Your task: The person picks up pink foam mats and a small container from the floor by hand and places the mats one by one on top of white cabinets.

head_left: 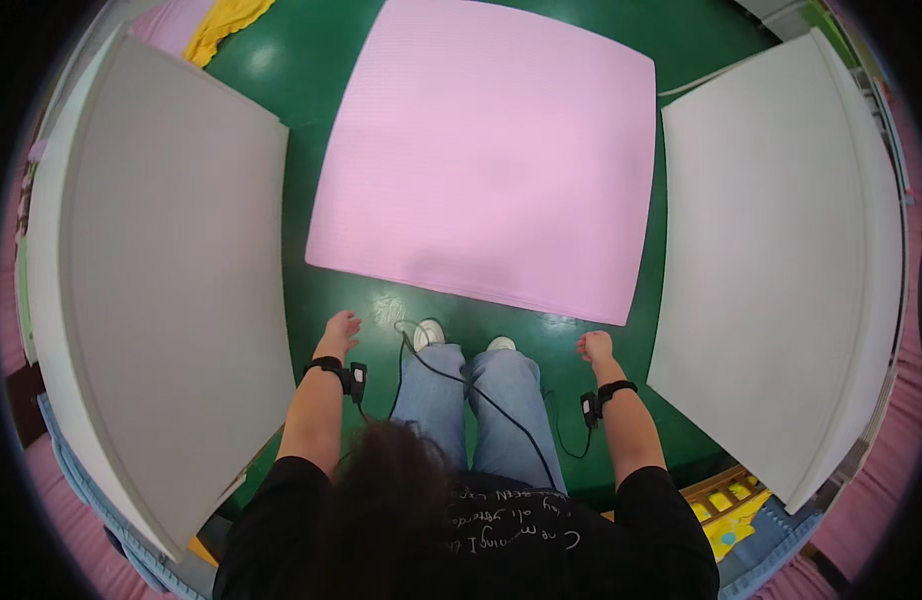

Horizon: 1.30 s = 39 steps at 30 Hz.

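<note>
I stand on a green floor (371, 300) facing a large pink mat (486, 150) spread flat ahead of my white shoes (429, 332). My left hand (339, 330) hangs empty with loosely curled, parted fingers, just short of the mat's near edge. My right hand (593, 346) is curled into a loose fist with nothing in it, close to the mat's near right corner. Each wrist wears a black band with a small device, and a black cable (481, 395) runs between them across my jeans.
A big grey-white board or table (171, 270) stands at my left and another (781, 250) at my right, leaving a green aisle between. Yellow and pink cloth (216, 25) lies far left. A wooden crate (721, 495) and blue padding sit low right.
</note>
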Tool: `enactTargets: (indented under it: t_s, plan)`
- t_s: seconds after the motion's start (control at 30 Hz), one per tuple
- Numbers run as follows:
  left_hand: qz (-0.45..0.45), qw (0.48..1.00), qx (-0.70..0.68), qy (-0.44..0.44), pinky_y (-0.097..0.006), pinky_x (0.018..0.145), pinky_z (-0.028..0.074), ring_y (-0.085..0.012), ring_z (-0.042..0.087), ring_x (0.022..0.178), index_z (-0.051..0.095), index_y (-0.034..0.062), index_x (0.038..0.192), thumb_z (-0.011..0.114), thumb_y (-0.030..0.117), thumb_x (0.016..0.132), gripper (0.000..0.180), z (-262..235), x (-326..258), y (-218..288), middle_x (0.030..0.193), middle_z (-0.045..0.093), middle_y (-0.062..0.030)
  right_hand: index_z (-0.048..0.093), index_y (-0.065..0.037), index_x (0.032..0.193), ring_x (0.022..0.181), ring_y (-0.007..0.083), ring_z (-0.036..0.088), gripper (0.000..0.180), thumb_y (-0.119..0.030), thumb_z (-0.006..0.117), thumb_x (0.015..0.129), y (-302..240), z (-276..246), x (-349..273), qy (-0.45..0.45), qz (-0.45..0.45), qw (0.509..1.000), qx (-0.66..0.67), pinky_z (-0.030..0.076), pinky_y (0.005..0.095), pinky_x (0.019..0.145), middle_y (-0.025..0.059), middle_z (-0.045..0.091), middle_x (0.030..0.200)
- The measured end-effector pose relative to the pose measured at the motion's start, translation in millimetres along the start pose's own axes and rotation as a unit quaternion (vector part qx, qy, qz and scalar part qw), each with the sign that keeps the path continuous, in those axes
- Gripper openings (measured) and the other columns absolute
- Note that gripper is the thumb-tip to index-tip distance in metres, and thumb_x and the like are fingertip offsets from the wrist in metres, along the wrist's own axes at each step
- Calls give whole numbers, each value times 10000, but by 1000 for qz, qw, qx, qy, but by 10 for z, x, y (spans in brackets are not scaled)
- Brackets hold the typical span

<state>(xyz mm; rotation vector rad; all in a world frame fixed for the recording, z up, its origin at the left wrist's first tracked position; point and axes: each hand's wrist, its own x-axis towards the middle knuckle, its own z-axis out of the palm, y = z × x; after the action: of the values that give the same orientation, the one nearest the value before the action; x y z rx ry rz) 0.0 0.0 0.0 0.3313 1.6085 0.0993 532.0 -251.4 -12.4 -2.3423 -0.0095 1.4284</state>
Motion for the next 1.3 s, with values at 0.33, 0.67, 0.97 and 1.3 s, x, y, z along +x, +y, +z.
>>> enactTargets:
  t_s: [0.33, 0.67, 0.97, 1.3]
  plan:
    - [-82, 988, -112, 71, -462, 1036, 126, -239, 126, 1312, 169, 55, 1353, 469, 339, 831, 665, 212, 1194, -1386, 1416, 148, -131, 541, 16, 853, 565, 246, 575, 210, -167, 483, 767, 1778, 75, 1730, 73, 91, 990, 80, 468, 355, 463, 165, 590, 744]
    - [28, 955, -289, -56, -468, 1037, 120, -228, 139, 1306, 242, 96, 1313, 542, 256, 810, 608, 967, 2159, -1701, 1372, 241, -150, 445, -63, 1162, 1042, 281, 445, 481, -298, 590, 768, 2415, -189, 2622, -36, 171, 817, 550, 355, 517, 834, 147, 434, 1198]
    - [12, 927, -374, 38, -280, 557, 402, -138, 513, 705, 543, 108, 861, 693, 365, 690, 343, 856, 2012, -1332, 745, 531, 5, 517, -110, 1067, 969, 232, 502, 394, -326, 628, 757, 1830, 89, 2091, 26, 108, 788, 605, 381, 428, 890, 70, 543, 1022]
    - [167, 922, -339, -78, -210, 364, 276, -101, 467, 503, 524, 127, 855, 615, 333, 782, 237, 1027, 1030, -703, 690, 550, 11, 460, -23, 1145, 991, 234, 521, 433, -75, 624, 748, 447, -702, 1059, 98, -86, 791, 598, 434, 346, 843, 99, 535, 1082]
